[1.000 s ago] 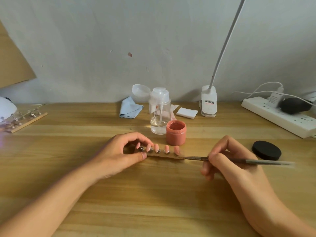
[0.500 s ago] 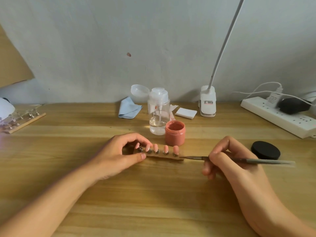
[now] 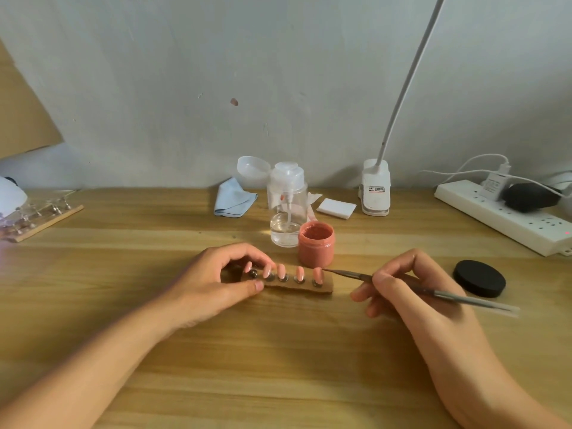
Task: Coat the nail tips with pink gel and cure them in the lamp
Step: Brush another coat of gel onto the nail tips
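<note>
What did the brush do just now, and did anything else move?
The right hand tipped the brush so its tip went from the wooden strip's near right corner up to the rightmost nail tip. No grip changed: the right hand holds the brush, the left hand still grips the strip's left end. The pink gel jar, black lid and pump bottle stayed put.

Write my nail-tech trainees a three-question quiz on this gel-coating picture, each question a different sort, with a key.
1. True or false: the gel jar stands open, its black lid lying on the table.
2. Which hand holds the brush? A. left hand B. right hand
3. In a few words: what does the left hand grip?

Key: 1 true; 2 B; 3 the wooden holder carrying the nail tips.
</note>
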Action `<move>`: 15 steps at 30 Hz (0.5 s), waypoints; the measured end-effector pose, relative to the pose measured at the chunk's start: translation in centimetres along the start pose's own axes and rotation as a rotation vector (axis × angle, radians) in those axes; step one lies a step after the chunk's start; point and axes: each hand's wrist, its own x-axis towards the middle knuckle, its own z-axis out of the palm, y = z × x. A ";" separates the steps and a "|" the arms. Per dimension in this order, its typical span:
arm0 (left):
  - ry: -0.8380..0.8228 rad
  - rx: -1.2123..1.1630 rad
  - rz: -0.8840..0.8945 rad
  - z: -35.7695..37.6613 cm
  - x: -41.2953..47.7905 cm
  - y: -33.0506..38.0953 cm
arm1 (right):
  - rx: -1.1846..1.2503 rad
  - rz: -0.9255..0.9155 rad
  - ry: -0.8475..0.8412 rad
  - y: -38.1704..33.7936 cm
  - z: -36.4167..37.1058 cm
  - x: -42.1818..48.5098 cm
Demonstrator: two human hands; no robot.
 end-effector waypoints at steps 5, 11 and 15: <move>-0.003 -0.007 -0.004 -0.1 0.0 -0.1 | 0.017 0.011 0.007 0.1 -0.2 -0.1; 0.052 -0.009 0.068 0.8 -0.3 0.0 | -0.028 -0.191 0.022 -0.2 0.0 -0.5; 0.129 0.105 0.197 1.4 -0.5 -0.1 | -0.167 -0.265 -0.039 -0.5 0.3 -1.0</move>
